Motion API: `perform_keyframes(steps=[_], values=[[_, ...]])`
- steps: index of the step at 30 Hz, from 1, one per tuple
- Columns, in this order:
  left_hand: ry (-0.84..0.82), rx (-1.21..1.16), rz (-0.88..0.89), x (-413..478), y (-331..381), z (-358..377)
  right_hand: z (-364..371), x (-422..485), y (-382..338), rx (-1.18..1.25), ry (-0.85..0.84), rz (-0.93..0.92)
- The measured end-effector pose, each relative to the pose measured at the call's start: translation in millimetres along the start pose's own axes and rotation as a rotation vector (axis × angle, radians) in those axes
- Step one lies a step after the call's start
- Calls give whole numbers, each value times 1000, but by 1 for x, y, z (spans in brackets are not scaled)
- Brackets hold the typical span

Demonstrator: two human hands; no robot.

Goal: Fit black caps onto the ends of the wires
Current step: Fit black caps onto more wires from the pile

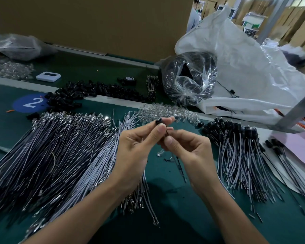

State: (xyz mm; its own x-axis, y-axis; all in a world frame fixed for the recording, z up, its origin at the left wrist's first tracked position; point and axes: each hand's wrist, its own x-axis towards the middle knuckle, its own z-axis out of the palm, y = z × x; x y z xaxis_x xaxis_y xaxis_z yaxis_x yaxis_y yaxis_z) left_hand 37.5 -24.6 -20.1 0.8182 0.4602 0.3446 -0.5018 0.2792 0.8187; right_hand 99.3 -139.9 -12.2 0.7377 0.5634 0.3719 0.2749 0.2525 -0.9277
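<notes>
My left hand (139, 147) pinches a small black cap (159, 121) between thumb and fingertips above the green table. Just to its right, my right hand (187, 147) pinches a thin dark wire (179, 166) that hangs down from its fingers; the wire's top end meets the cap. A big fan of uncapped grey wires (60, 148) with metal terminals lies to the left. Loose black caps (88, 94) are heaped at the back left. Wires with caps fitted (236, 147) lie bundled on the right.
Clear LED-like parts (169, 111) lie behind my hands. A clear bag of black parts (188, 80) and a large white sack (250, 67) stand at the back right. A white device (48, 76) and a tape roll (129, 80) sit on the conveyor. A metal post (298, 110) slants at the right.
</notes>
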Motion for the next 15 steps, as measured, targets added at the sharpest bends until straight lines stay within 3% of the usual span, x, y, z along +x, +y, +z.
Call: perform_keyframes(steps=[3,10,15], values=[[24,31,-12,1,2,-2,1,-1,1,-70,-34,10],[-40,125,-67,-3,1,2,5,-2,-3,16,46,-3],[-16,78,-68,1,10,-2,8,-4,2,-41,68,23]])
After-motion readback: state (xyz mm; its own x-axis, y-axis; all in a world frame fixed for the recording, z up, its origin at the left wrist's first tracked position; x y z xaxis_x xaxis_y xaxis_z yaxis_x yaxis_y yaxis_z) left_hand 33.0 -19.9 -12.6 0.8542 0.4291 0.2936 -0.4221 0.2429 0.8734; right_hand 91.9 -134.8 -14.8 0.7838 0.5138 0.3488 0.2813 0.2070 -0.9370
